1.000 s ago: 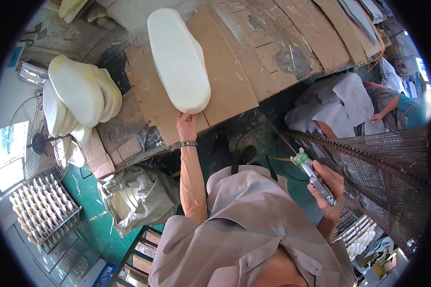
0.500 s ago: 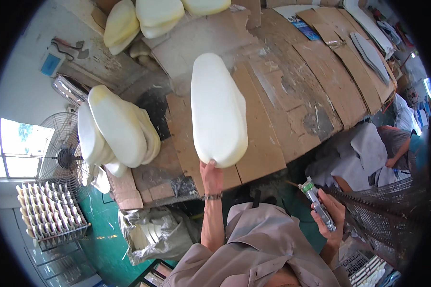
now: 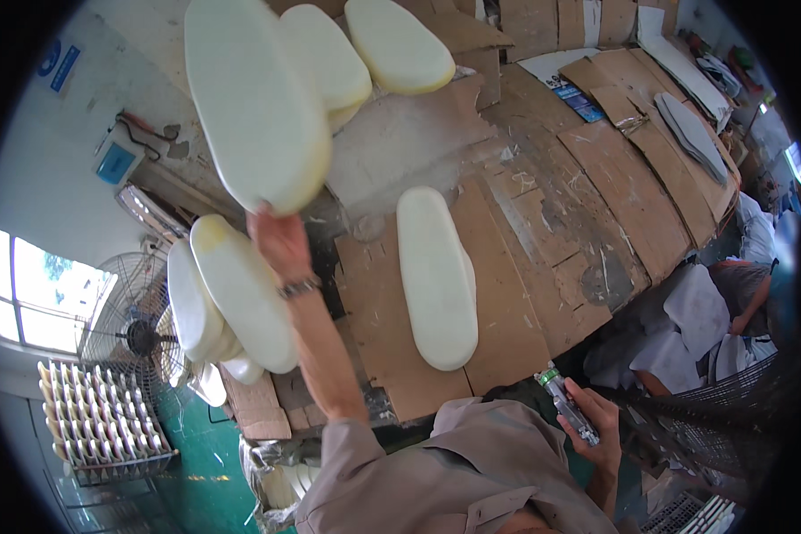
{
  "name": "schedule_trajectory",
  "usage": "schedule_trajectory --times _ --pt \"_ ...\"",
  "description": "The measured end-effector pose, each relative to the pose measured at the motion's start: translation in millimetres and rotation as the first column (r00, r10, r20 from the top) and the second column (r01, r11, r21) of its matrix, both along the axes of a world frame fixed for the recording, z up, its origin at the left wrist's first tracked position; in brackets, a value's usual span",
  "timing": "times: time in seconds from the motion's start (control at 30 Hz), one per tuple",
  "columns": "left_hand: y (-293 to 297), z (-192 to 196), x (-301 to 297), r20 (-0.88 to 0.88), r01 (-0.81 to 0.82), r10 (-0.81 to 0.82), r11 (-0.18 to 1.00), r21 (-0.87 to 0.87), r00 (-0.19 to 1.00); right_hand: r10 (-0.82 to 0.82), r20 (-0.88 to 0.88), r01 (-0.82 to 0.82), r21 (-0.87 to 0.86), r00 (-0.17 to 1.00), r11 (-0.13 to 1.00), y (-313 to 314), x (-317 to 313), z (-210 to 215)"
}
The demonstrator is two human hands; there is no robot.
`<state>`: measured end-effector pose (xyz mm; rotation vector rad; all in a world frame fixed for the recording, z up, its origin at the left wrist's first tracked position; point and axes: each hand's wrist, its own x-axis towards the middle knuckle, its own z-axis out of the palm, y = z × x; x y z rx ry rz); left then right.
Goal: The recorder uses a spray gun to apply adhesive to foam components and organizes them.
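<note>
My left hand (image 3: 278, 238) is raised and grips the near end of a large cream foam sole (image 3: 254, 102), lifted toward the upper left over the bench. My right hand (image 3: 596, 425) stays low at the lower right, closed on a slim glue tube with a green tip (image 3: 567, 405). Another cream foam sole (image 3: 436, 274) lies flat on the cardboard-covered bench (image 3: 543, 267), apart from both hands. To the left of my forearm stands a stack of similar soles (image 3: 222, 307). More soles (image 3: 365, 49) rest at the far back.
A standing fan (image 3: 129, 329) and a rack of small pale pieces (image 3: 98, 423) are at the left. A plastic bag (image 3: 271, 467) sits on the green floor. Grey flat insoles (image 3: 690, 133) lie at the far right, and another person (image 3: 748, 285) sits beside a wire mesh (image 3: 730, 418).
My left hand has lifted a foam sole off the bench and swung it up to the left; one sole stays lying on the cardboard. The view has tilted. The right hand holds still.
</note>
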<state>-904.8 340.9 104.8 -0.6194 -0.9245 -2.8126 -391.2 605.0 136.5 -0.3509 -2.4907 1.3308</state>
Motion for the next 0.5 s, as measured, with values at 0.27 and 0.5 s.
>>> schedule_trajectory --times 0.27,0.5 --pt "-69.8 64.8 -247.9 0.129 -0.071 0.085 0.992 -0.105 0.988 0.068 -0.014 -0.068 0.021 0.998 0.997 -1.4 -25.0 -5.3" --pt "-43.7 -45.8 -71.9 0.278 0.182 -0.113 0.954 -0.239 0.954 0.062 -0.04 -0.061 0.013 0.997 0.998 -0.9 -25.3 -7.4"
